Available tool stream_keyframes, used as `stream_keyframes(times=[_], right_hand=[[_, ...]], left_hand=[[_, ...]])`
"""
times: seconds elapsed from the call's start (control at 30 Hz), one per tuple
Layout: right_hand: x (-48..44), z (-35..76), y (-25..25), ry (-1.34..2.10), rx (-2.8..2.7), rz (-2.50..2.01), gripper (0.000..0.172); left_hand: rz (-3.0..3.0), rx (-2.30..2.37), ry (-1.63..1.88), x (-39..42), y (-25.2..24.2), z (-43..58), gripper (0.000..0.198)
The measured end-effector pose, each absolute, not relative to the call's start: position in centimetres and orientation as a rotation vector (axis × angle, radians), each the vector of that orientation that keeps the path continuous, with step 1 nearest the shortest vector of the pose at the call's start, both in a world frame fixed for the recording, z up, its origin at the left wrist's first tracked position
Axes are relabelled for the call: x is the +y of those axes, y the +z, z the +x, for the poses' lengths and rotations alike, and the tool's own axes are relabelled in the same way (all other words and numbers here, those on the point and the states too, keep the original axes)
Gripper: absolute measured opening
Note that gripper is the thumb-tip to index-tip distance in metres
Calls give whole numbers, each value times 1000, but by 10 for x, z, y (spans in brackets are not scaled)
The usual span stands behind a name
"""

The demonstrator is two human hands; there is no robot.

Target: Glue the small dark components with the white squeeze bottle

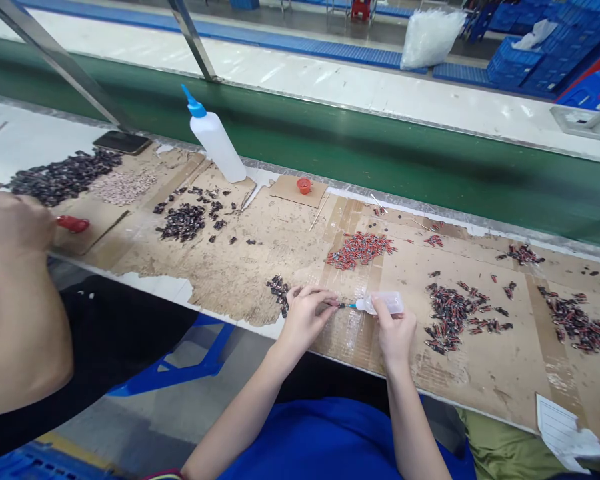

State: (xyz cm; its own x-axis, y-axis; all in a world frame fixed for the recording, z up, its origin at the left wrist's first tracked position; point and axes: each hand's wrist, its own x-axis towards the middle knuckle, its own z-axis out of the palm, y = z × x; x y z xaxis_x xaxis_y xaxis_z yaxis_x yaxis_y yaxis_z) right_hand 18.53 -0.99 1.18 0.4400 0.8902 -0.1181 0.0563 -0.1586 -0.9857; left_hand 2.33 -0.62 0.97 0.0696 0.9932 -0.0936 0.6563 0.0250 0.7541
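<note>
Between thumb and fingertips, my left hand (307, 313) pinches a small black part (341, 305) just above the cardboard. My right hand (397, 330) is closed around a small clear dropper bottle (387, 302), lying on its side in the air. Its thin blue tip (351, 305) points left and meets or nearly meets the black part; contact is too small to tell. Beside my left hand lies a little pile of black parts (279, 293). Beyond both hands spreads a heap of red-and-silver pieces (361, 250). Right of my right hand sit mixed black-and-red pieces (450, 313).
A white squeeze bottle with blue cap (220, 147) stands behind, near a red cup (304, 185). At left, a co-worker's hands (15, 220) are by a black heap (65, 175). A green conveyor belt (330, 140) runs behind the cardboard-covered bench (245, 273).
</note>
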Motion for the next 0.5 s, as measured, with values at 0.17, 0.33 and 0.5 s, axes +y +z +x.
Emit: stream_keyframes(times=[0.17, 0.33, 0.5], right_hand=[[-11, 185, 13, 938, -854, -1541, 30], [-11, 184, 15, 970, -900, -1542, 30], [-11, 182, 17, 953, -863, -1564, 30]], left_hand=[[1719, 1616, 712, -7, 5, 22, 15], [1718, 1619, 729, -7, 5, 22, 15], [1727, 1620, 707, -7, 7, 22, 13]])
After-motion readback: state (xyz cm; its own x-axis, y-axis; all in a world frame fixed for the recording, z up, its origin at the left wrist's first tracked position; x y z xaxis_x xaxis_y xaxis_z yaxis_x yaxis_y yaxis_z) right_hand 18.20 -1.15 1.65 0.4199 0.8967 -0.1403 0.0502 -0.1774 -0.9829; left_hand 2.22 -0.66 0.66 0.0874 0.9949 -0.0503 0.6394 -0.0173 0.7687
